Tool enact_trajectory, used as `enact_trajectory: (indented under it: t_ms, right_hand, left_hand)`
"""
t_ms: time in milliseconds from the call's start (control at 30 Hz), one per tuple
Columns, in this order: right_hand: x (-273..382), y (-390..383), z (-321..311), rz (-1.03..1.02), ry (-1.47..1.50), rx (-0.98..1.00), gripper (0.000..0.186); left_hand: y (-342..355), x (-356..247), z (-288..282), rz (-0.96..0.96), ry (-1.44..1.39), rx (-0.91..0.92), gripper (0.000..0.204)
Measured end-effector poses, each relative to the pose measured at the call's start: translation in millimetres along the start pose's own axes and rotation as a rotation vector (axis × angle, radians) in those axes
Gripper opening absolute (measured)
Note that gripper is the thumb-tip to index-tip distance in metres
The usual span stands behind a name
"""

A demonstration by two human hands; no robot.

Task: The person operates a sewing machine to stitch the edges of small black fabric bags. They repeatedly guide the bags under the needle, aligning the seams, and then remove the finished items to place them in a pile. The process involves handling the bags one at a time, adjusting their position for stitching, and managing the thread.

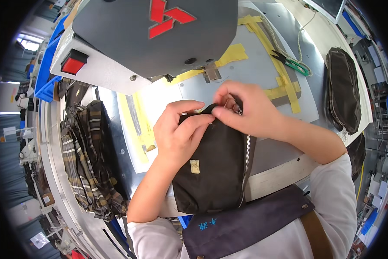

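Observation:
A dark brown fabric pouch (215,166) with a metal zipper (246,159) along its right side hangs toward me over the near table edge. A small yellowish patch (195,166) sits on its front. My left hand (179,129) pinches the pouch's upper edge between thumb and fingers. Close beside it, my right hand (250,110) grips the same edge near the zipper's top end, fingers curled. Fingers hide the exact spot where the fabric is held.
A grey machine head (194,47) overhangs the work plate just beyond my hands. Yellow tape (289,88) borders the plate. Green-handled thread snips (295,64) lie at the far right, near another dark zippered pouch (343,90). Plaid fabric pieces (88,159) are heaped on the left.

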State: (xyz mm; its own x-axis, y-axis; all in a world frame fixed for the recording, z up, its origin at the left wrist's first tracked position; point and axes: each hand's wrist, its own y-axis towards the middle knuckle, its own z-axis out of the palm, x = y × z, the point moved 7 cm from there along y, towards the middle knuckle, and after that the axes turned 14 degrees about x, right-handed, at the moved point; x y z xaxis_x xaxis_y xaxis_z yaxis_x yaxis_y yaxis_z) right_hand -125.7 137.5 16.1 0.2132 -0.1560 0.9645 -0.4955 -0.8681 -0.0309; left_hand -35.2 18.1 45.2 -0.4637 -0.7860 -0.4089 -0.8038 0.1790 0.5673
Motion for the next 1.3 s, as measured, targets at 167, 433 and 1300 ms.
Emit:
enact_trajectory:
  t_ms: [167,433,1300]
  right_hand:
    - [-11,5,-3,0.159,0.067,0.009,0.008]
    - [-7,1,5,-0.055,0.047,0.008,0.012]
    - [15,-5,3,-0.301,-0.464,0.112,0.017]
  left_hand:
    - [4,-23,3,0.171,0.197,0.052,0.023]
    - [-3,6,13,-0.258,0.004,0.231,0.022]
    - [-5,10,11,-0.141,0.012,0.178,0.032]
